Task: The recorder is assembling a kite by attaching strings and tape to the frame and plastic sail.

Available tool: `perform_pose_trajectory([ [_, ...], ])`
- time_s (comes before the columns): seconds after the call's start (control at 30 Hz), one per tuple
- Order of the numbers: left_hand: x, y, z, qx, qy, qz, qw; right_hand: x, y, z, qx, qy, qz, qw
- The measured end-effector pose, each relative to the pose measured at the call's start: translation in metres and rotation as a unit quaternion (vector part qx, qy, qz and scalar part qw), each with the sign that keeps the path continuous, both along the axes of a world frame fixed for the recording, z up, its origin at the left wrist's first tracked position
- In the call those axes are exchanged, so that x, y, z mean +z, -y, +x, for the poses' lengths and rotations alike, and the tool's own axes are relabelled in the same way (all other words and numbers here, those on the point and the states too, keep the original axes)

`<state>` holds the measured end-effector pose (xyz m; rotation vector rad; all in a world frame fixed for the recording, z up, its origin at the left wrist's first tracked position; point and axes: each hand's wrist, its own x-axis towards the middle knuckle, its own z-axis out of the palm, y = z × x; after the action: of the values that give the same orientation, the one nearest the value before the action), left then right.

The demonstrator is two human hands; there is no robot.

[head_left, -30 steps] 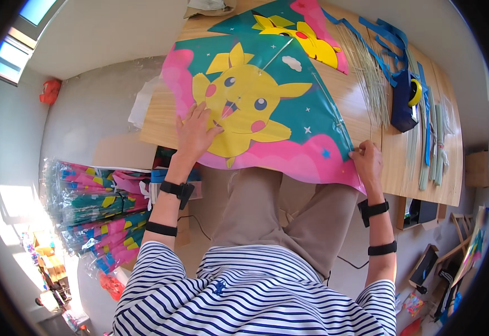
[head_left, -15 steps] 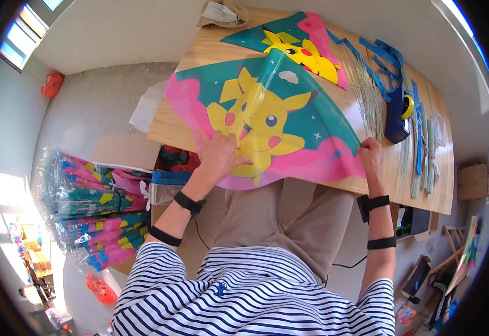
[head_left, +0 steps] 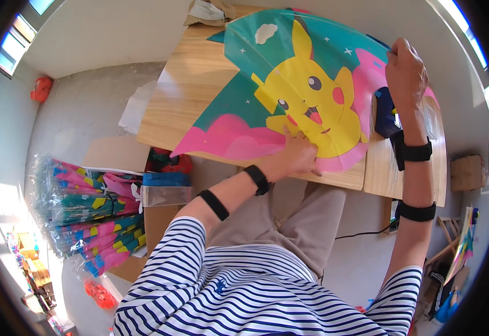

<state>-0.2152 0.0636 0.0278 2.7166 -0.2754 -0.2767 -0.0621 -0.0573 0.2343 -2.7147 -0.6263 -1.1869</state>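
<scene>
A thin printed kite sail (head_left: 334,120), teal and pink with a big yellow cartoon figure, spreads across the wooden table (head_left: 171,95), its far part lifted and curved. My left hand (head_left: 297,154) lies on the sail's near edge, fingers stretched out, below the figure. Raised at the far right, my right hand (head_left: 407,70) pinches the sail's edge, which bends up toward it. The sail covers most of what lies beneath it.
A dark blue tape dispenser (head_left: 386,115) shows just right of the sail. At the back sits a brown paper bag (head_left: 208,12). Plastic-wrapped bundles of folded kites (head_left: 96,210) stand left of the table, beside a blue-and-clear box (head_left: 166,187). A cardboard box (head_left: 467,172) is at right.
My right hand has carried the sail's edge up and away to the far right, turning the sail over the table. My left hand has shifted right along the near edge.
</scene>
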Motion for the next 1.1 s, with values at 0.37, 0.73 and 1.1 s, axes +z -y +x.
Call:
perform_pose_trajectory([
  [0.37, -0.011, -0.003, 0.082, -0.079, 0.007, -0.043, 0.996, -0.018, -0.022, 0.013, 0.074, 0.084, -0.026, 0.993],
  [0.73, -0.015, -0.168, -0.026, -0.021, 0.093, 0.138, 0.986, -0.016, 0.013, 0.057, -0.059, -0.024, 0.054, 0.996],
  [1.1, -0.007, -0.003, -0.007, 0.051, 0.03, 0.061, 0.996, -0.033, -0.115, -0.003, 0.105, 0.034, 0.079, 0.991],
])
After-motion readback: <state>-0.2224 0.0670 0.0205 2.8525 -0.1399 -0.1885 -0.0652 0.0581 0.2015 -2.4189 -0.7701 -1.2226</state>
